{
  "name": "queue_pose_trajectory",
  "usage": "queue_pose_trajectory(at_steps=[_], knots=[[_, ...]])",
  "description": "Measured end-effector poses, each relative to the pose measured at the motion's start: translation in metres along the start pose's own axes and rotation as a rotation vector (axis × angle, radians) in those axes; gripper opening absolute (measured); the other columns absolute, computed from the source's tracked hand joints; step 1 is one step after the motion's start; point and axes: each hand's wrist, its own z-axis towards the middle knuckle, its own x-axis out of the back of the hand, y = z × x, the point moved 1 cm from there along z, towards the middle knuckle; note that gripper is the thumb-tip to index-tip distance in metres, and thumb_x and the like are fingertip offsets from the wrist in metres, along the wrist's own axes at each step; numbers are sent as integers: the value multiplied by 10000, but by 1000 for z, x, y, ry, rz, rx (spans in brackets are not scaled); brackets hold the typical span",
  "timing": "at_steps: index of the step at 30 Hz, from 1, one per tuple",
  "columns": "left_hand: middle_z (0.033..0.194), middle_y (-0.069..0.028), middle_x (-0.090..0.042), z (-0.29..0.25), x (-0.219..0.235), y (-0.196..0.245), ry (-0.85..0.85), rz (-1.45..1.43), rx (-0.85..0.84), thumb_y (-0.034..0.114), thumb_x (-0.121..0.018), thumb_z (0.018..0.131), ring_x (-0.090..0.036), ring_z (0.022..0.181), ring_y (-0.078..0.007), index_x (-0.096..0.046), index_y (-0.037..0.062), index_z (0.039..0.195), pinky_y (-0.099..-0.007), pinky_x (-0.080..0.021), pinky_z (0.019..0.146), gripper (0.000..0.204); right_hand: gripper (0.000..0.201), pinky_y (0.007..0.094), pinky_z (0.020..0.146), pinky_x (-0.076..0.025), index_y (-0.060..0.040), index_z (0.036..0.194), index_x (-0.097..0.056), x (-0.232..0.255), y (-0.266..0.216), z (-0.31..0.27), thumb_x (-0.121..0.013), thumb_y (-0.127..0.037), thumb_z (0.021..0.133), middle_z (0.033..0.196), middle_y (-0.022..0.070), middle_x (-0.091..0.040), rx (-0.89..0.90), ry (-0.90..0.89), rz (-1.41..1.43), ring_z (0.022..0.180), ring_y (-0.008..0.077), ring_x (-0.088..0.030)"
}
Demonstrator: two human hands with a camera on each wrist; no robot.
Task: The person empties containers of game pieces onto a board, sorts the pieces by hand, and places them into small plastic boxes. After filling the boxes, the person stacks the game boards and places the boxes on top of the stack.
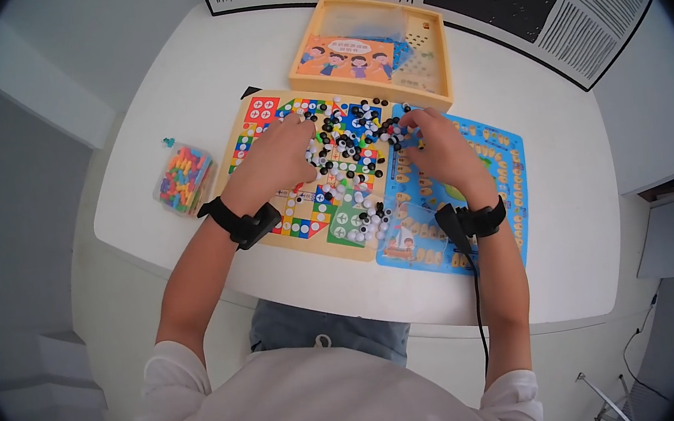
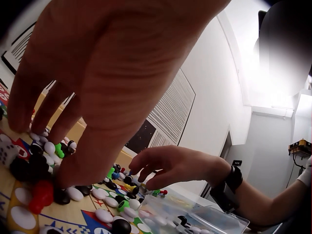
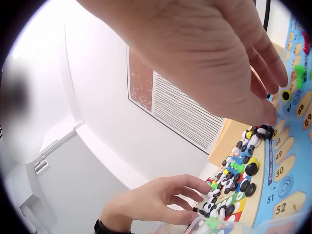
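Observation:
Black and white round pieces [image 1: 327, 141] lie in a loose heap on the colourful wooden game board [image 1: 239, 151], mixed with some green, yellow and red ones. The left hand [image 1: 279, 157] is over the heap's left part, fingers bent downward; in the left wrist view its thumb is among pieces beside a red piece [image 2: 41, 196]. At the heap's right edge is the right hand [image 1: 445, 152], over the blue numbered sheet [image 1: 513, 190], fingers loosely bent. In the right wrist view its fingertips are near black pieces [image 3: 263, 130]. No piece is plainly held by either hand.
A clear plastic box [image 2: 214, 219] with black and white pieces lies at the front of the boards. Left of them stands a box of coloured pegs [image 1: 184, 178]. A wooden tray [image 1: 446, 57] with an orange card [image 1: 344, 57] is behind.

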Motion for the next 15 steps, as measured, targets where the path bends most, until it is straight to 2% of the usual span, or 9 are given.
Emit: queue_pose_trajectory(at_steps=[1,2,4,8,11,13,15], knots=[[1180,-162,-621,2,-1,0,-39,8,25,73,-826,721,-638,1133,-357,-660,-9,1180,-434,-526,975,495,390,467,968,-550,-18,1206,-661,1,2,1,-743,15,826,1180,198,-652,-68,-81,45,1135,403,-648],[1180,-162,-621,3,-3,-2,-39,10,24,73,-826,721,-638,1133,-357,-660,-9,1180,-434,-526,975,495,390,467,968,-550,-18,1206,-661,1,2,1,-743,15,826,1180,198,-652,-69,-79,46,1135,403,-648],[1074,-185,-583,4,-8,-5,22,-69,-59,31,-778,700,-618,1039,-396,-606,-17,1048,-480,-514,879,391,380,459,972,-552,-22,1192,-669,-1,1,1,-769,-8,826,1177,182,-641,-57,-109,77,1131,395,-653],[1162,-159,-615,9,-13,-8,-59,-80,-9,46,-832,697,-641,1101,-356,-662,24,1117,-441,-529,932,453,368,444,971,-556,-39,1184,-676,-9,0,2,-784,-18,833,1194,170,-618,-38,-52,77,1134,382,-654],[1119,-146,-626,11,-15,-10,-55,-104,-29,26,-822,694,-649,1076,-351,-676,46,1092,-439,-533,903,425,337,437,961,-557,-58,1169,-684,-10,-4,2,-779,-13,849,1203,163,-597,-22,-76,56,1129,370,-653],[1054,-131,-657,12,-15,-9,-60,-91,-81,9,-807,699,-664,1036,-343,-694,47,1040,-434,-540,871,361,268,443,940,-560,-58,1114,-701,-15,-4,3,-769,-5,860,1207,154,-590,102,-20,47,1097,361,-658],[1021,-144,-660,13,-15,-7,-83,-113,-78,-24,-772,719,-666,1018,-348,-688,37,993,-435,-541,850,293,228,438,932,-557,-57,1104,-709,-18,-3,4,-755,-15,885,1194,155,-591,104,-34,40,1082,362,-657]])
